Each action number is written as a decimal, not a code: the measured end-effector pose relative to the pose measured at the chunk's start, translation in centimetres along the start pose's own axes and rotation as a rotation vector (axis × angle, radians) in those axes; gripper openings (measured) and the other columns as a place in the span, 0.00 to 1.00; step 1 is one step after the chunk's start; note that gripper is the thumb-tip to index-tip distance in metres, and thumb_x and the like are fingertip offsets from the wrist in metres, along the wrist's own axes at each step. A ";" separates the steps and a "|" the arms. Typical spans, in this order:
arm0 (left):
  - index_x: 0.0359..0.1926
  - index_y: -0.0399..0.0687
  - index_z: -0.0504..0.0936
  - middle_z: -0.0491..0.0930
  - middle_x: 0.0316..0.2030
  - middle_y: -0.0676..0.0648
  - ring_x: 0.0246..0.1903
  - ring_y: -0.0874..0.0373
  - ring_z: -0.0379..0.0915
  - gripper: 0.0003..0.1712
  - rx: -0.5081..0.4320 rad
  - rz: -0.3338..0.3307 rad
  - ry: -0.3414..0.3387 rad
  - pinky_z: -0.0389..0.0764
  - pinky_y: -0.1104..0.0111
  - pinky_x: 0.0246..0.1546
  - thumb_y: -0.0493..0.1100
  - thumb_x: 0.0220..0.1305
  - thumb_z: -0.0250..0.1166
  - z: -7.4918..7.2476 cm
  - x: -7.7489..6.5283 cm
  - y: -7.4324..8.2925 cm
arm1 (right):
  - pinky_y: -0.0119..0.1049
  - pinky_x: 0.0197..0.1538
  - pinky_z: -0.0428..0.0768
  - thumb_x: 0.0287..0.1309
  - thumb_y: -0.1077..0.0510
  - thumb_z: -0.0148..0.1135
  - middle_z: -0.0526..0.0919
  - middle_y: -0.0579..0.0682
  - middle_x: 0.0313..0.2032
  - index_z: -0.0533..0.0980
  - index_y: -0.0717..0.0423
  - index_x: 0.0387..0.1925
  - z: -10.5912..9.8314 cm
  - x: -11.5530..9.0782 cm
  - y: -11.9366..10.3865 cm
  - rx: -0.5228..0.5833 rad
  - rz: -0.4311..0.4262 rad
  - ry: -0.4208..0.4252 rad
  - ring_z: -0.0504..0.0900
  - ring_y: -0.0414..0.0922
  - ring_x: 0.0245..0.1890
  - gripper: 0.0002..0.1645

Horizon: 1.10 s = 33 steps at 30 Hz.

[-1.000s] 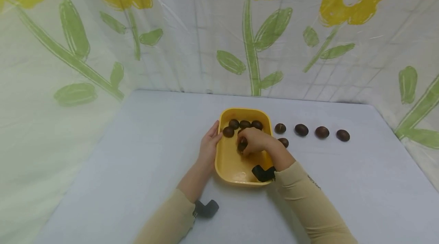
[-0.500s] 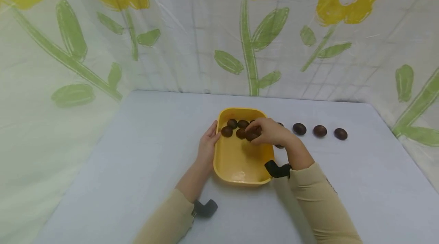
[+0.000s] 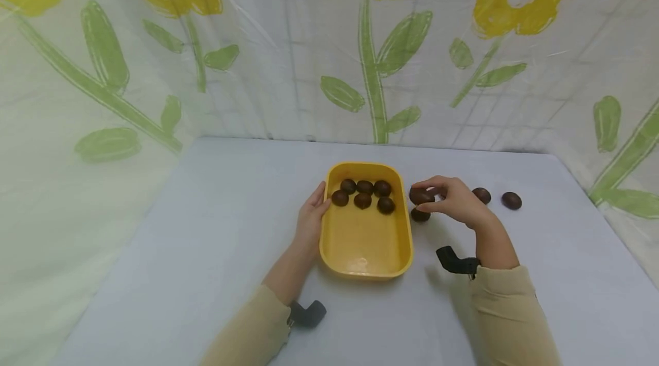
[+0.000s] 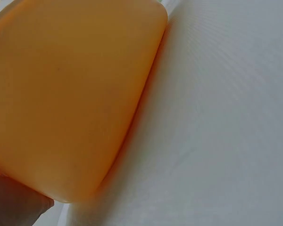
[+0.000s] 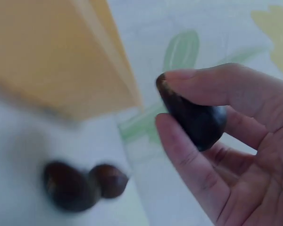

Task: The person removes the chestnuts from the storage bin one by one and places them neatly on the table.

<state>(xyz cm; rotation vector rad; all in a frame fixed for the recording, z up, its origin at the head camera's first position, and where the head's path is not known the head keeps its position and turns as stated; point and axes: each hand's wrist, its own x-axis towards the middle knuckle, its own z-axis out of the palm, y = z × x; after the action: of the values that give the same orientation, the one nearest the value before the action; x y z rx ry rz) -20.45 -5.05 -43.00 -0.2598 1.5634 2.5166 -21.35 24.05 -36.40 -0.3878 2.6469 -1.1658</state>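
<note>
While pinching a dark brown nut [image 5: 198, 125] between the thumb and fingers of the right hand [image 3: 459, 203], raised just right of the yellow tray [image 3: 362, 243], also touching the tray's left wall with the left hand [image 3: 310, 220], nearly straight fingers along its outside and thumb at the rim. Inside the tray, toward its far end, six nuts [image 3: 362, 201] in two rows of three. Close beside the tray's right wall, near the right fingertips and blurred in the right wrist view, two more nuts [image 5: 68, 186]. Farther right of the tray, past the right hand, another two nuts [image 3: 512, 201], well apart from it. Nearer than the tray, black wrist devices [image 3: 309, 314] and tan sleeves [image 3: 507, 303]. Beneath the tray, a pale tabletop [image 3: 221, 229]; behind it, a white curtain [image 3: 257, 103] with yellow flowers [image 3: 543, 3] and green leaves [image 3: 105, 46].
</note>
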 end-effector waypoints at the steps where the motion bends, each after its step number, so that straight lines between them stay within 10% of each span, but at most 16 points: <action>1: 0.70 0.52 0.57 0.53 0.71 0.53 0.71 0.59 0.48 0.29 -0.002 0.001 -0.005 0.56 0.64 0.71 0.34 0.70 0.46 0.0 0.0 0.0 | 0.50 0.54 0.77 0.50 0.54 0.68 0.76 0.57 0.55 0.75 0.54 0.56 -0.1 -0.3 0.5 0.008 0.024 0.011 0.73 0.56 0.56 0.29; 8: 0.70 0.51 0.56 0.53 0.71 0.53 0.71 0.60 0.47 0.30 0.020 0.005 0.003 0.54 0.65 0.71 0.34 0.69 0.46 0.0 0.1 0.0 | 0.58 0.59 0.70 0.52 0.50 0.67 0.71 0.61 0.59 0.71 0.58 0.58 -0.3 -2.0 4.2 0.047 0.134 0.086 0.67 0.60 0.61 0.32; 19: 0.70 0.54 0.57 0.53 0.71 0.55 0.71 0.61 0.47 0.29 0.029 -0.015 0.010 0.54 0.66 0.71 0.35 0.70 0.47 0.1 0.0 0.1 | 0.21 0.40 0.73 0.52 0.60 0.65 0.73 0.66 0.54 0.72 0.68 0.54 0.4 -3.0 7.8 0.053 0.168 0.174 0.71 0.62 0.57 0.28; 33: 0.70 0.55 0.57 0.53 0.71 0.55 0.71 0.61 0.47 0.29 -0.021 -0.024 -0.002 0.55 0.65 0.71 0.35 0.70 0.47 0.1 0.0 0.1 | 0.23 0.39 0.73 0.51 0.63 0.64 0.75 0.67 0.53 0.73 0.66 0.54 0.3 -3.2 8.4 -0.009 0.207 0.178 0.70 0.58 0.56 0.27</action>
<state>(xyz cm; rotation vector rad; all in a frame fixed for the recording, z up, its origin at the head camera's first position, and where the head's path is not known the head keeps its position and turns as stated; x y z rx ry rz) -20.43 -5.02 -42.88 -0.2777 1.5246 2.5152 -19.46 30.35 -42.53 -0.0093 2.7620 -1.1717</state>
